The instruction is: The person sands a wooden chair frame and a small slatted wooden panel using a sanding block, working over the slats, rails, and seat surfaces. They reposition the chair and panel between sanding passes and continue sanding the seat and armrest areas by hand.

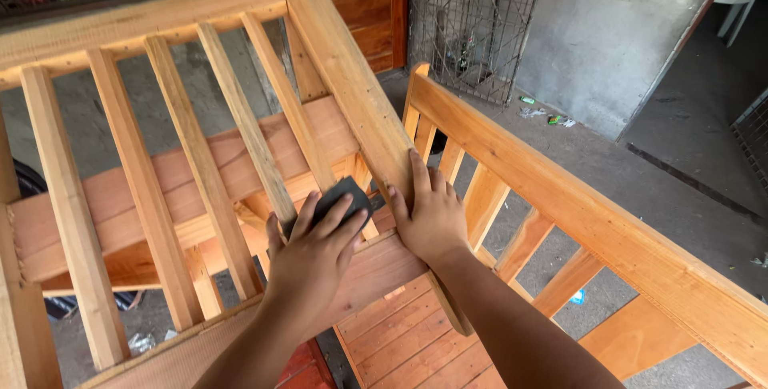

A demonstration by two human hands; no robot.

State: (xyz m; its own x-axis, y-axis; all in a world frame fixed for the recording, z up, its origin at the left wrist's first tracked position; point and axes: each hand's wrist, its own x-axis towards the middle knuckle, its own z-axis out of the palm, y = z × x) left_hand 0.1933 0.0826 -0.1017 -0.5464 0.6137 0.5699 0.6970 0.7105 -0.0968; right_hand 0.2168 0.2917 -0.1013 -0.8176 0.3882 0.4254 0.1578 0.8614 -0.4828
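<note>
Two hands: both work at the middle of the view, on a slatted wooden frame (352,77).
Left hand (314,257): fingers spread and pressed flat over a dark sanding pad (340,195), holding it down against the wood.
Sanding pad: lies at the foot of a slat (268,105), just at 9 o'clock of the thick diagonal post (360,93); only its upper edge shows past the fingertips.
Right hand (430,217): open, palm down, fingers flat against the lower end of the post, gripping nothing; it sits just at 3 o'clock of the pad, nearly touching the left hand.
Near obstacles: at 6 o'clock a reddish plank seat (404,337) lies under both forearms.
Slats: a row of upright slats runs from 9 to 11 o'clock, narrow gaps between them, closing in the pad's left side.
Side rail (576,205): a second frame's top rail runs from 12 toward 4 o'clock, close beside the right hand, with short slats under it.
Open room: bare concrete floor (640,189) at 3 o'clock beyond the rail.
Far edge: at 12 o'clock a wire mesh panel (472,21), at 1 o'clock a grey wall (608,29) with small litter at its foot.
</note>
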